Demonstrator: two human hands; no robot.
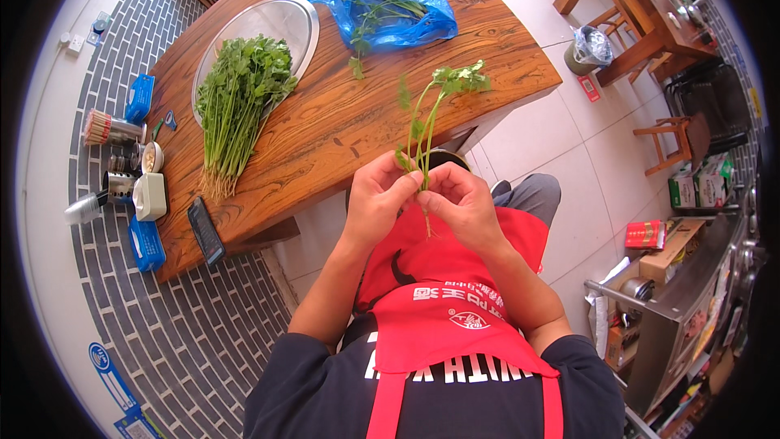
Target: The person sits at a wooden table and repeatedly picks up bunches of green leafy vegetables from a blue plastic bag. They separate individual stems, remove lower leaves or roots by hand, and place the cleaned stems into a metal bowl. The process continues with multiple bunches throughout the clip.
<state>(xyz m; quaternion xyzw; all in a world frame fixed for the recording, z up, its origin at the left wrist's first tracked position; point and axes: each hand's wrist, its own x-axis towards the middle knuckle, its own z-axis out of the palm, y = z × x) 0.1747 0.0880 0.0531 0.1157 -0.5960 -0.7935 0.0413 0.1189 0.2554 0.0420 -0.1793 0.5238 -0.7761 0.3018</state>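
Note:
Over my lap, my left hand (385, 188) and my right hand (458, 202) meet at the lower stems of a cilantro sprig (431, 119). Both hands pinch it between thumb and fingers. Its leaves point up and away from me, and thin pale roots hang below my fingertips. To the left, a large bunch of cilantro (241, 103) rests partly on a round metal tray (304, 33), roots towards me. More green sprigs (390, 6) lie in an open blue plastic bag (426, 27) at the far side of the wooden table (341, 116).
Along the wall side stand a chopstick holder (122, 129), a cream-coloured container (150, 196) and blue tissue packs (145, 244). A phone (205, 231) lies by the table's near left edge. On the floor at right are a lined bin (588, 52) and a wooden chair (676, 140).

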